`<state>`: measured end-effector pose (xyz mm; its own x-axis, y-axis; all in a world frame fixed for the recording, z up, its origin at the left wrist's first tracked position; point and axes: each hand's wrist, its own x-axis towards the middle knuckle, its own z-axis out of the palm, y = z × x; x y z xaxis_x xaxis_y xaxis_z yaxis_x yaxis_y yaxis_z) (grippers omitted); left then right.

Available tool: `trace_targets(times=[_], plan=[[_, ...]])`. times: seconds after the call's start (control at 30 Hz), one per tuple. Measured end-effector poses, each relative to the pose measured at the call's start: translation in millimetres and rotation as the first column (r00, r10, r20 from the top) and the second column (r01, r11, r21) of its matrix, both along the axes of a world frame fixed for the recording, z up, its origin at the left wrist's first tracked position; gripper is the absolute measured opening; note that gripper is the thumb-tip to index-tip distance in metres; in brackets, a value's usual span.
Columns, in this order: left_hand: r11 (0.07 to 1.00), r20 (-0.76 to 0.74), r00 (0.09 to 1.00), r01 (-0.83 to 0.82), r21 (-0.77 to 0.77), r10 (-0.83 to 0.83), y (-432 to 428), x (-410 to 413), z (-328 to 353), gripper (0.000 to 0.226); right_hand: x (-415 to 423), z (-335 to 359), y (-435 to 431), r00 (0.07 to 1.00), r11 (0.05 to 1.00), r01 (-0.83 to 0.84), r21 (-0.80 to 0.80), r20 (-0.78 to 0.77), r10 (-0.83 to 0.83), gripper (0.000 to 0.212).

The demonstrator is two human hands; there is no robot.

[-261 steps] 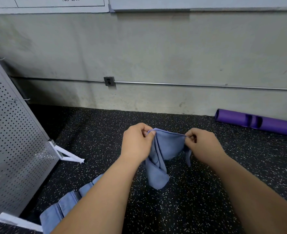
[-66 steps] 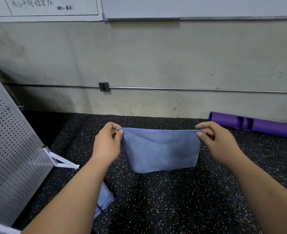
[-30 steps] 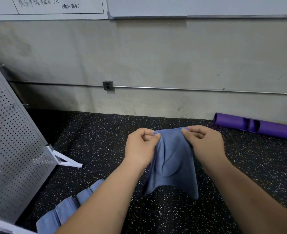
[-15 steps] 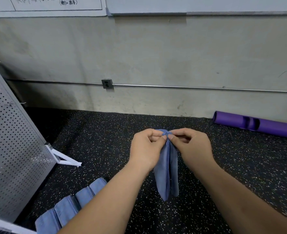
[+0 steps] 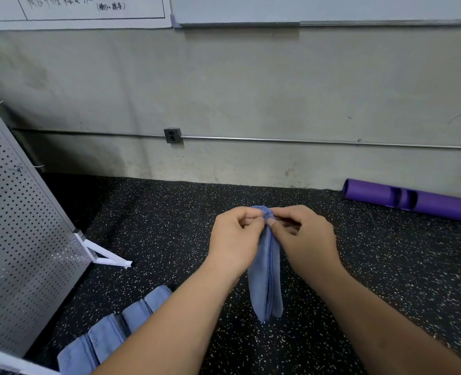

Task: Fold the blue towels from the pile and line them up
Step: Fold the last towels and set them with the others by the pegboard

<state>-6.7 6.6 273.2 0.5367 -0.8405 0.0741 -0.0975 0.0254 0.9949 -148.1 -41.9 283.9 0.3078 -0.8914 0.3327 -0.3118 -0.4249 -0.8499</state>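
Speckled black rubber floor lies below; your left hand and right hand pinch the hanging blue cloth towel, mid-fold; next, lay it beside the near-left folded blue towels

Purple roller by wall, perforated panel left, outlet w/ conduit.

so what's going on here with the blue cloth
A person is folding a blue towel in the air above the speckled floor. The left hand and right hand pinch its top corners together, so it hangs doubled over between them. A row of folded towels lies on the floor at lower left, beside a perforated metal panel.
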Motion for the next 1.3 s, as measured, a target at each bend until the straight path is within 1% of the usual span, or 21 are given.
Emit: trace_targets(times=[0.1,0.2,0.27,0.33,0.4,0.47,0.57,0.63,0.7,0.77,0.83,0.93,1.0,1.1,1.13,1.17,1.23,1.3], plan=[[1.0,-0.022,1.0,-0.009,-0.006,0.009,2,-2,8,0.023,1,0,4,1.0,0.999,-0.011,-0.03,-0.01,0.011,0.026],[0.999,-0.041,0.999,0.033,-0.025,-0.034,6,-5,16,0.03,0,-1,4,0.999,1.0,0.029,-0.011,0.03,-0.028,0.026],[0.997,0.013,0.998,0.062,-0.037,-0.061,9,-3,19,0.032,1,-2,-2,0.998,0.999,0.039,0.004,0.044,-0.04,0.021],[0.998,0.158,0.987,0.041,-0.039,-0.035,7,8,17,0.03,0,-3,-10,0.997,0.999,0.043,0.023,0.059,-0.044,0.016],[1.0,0.325,0.946,0.001,-0.018,0.004,7,23,13,0.024,-3,-3,-20,0.992,0.996,0.063,0.065,0.107,-0.069,0.014],[1.0,0.453,0.891,-0.012,0.012,0.006,9,37,11,0.019,-8,-3,-27,0.98,0.991,0.072,0.116,0.176,-0.092,0.015],[0.992,0.584,0.803,0.071,0.103,-0.118,14,52,8,0.014,-18,0,-35,0.964,0.988,0.048,0.145,0.251,-0.084,0.015],[0.972,0.589,0.774,0.17,0.162,-0.233,16,59,6,0.015,-23,0,-37,0.962,0.989,0.032,0.147,0.264,-0.07,0.014],[0.952,0.578,0.757,0.246,0.181,-0.305,18,62,3,0.022,-27,0,-39,0.968,0.99,0.031,0.134,0.243,-0.063,0.014],[0.951,0.591,0.746,0.272,0.15,-0.306,17,60,2,0.028,-29,-1,-41,0.973,0.992,0.035,0.122,0.221,-0.061,0.013],[0.948,0.61,0.732,0.293,0.12,-0.304,16,56,4,0.025,-29,0,-42,0.976,0.994,0.035,0.108,0.211,-0.058,0.013],[0.924,0.649,0.672,0.357,0.139,-0.357,14,50,3,0.023,-28,-1,-43,0.974,0.994,0.049,0.096,0.216,-0.069,0.013],[0.923,0.711,0.604,0.341,0.179,-0.361,11,48,-2,0.021,-27,-1,-43,0.971,0.994,0.054,0.092,0.228,-0.074,0.013],[0.939,0.795,0.502,0.218,0.265,-0.341,9,50,-7,0.015,-29,-2,-44,0.969,0.993,0.057,0.099,0.234,-0.079,0.013],[0.952,0.813,0.495,0.174,0.254,-0.307,8,52,-7,0.012,-30,-1,-45,0.973,0.994,0.066,0.091,0.215,-0.084,0.013],[0.965,0.821,0.507,0.142,0.221,-0.262,7,54,-7,0.009,-32,-3,-48,0.982,0.994,0.086,0.068,0.165,-0.096,0.014],[0.983,0.808,0.56,0.11,0.147,-0.184,6,59,-4,0.006,-38,-6,-52,0.992,0.992,0.127,0.014,-0.02,-0.127,0.013],[0.984,0.768,0.615,0.121,0.131,-0.178,7,62,-3,0.004,-41,-8,-53,0.973,0.989,0.148,-0.011,-0.18,-0.147,0.01]])
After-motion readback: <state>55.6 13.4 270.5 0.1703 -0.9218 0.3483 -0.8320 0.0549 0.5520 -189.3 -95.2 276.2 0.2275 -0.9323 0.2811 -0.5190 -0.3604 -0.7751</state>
